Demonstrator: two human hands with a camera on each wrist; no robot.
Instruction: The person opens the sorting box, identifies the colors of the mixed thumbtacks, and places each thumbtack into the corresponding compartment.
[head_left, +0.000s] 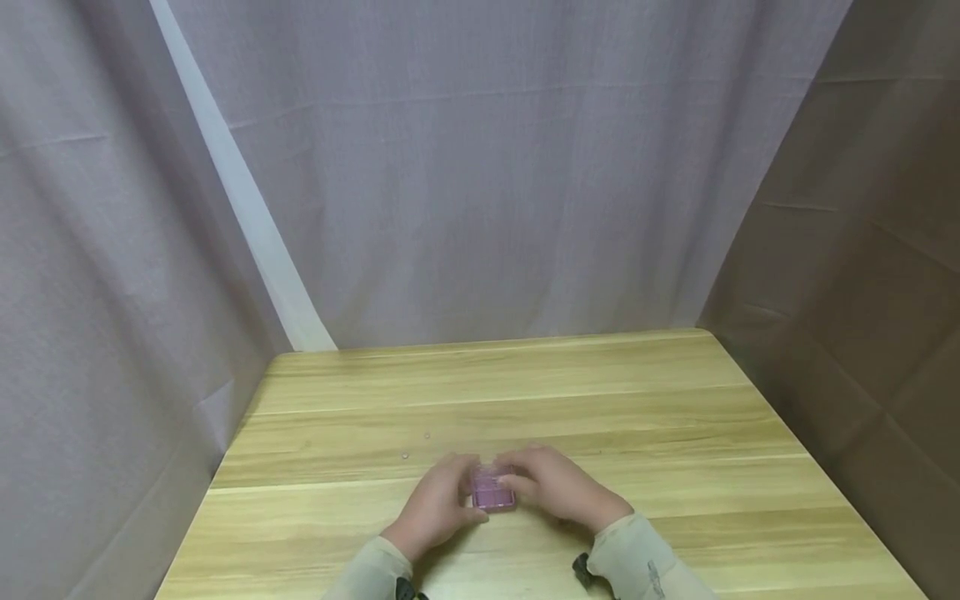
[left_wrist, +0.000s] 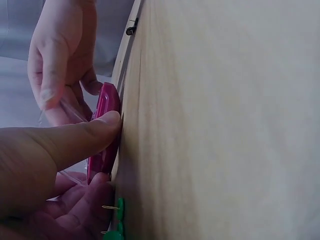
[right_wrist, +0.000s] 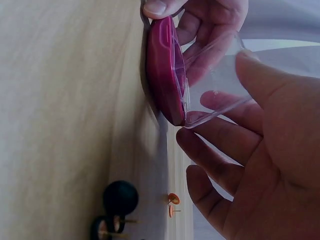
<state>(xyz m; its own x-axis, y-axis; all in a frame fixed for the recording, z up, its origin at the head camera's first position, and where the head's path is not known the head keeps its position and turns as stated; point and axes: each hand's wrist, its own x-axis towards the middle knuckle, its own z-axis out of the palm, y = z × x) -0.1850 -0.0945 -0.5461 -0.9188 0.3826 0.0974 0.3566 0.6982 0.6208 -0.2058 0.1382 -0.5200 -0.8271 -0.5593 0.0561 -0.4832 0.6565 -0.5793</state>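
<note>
A small magenta box [head_left: 494, 497] with a divided inside lies on the wooden table, its clear hinged lid [right_wrist: 217, 75] raised. My left hand [head_left: 437, 505] grips the box at its left side; the thumb [left_wrist: 107, 121] presses one wall in the left wrist view, with fingers on the opposite side. On the right, my right hand [head_left: 558, 486] pinches the clear lid, thumb on its edge and fingertips behind it. Part of the box's inside is hidden by the fingers.
Green push pins [left_wrist: 120, 207] lie beside the left hand. Dark pins [right_wrist: 121, 197] and orange thumbtacks [right_wrist: 173, 199] are on the table in the right wrist view. Grey curtains [head_left: 510, 183] stand behind the wooden table [head_left: 637, 400] and along both sides.
</note>
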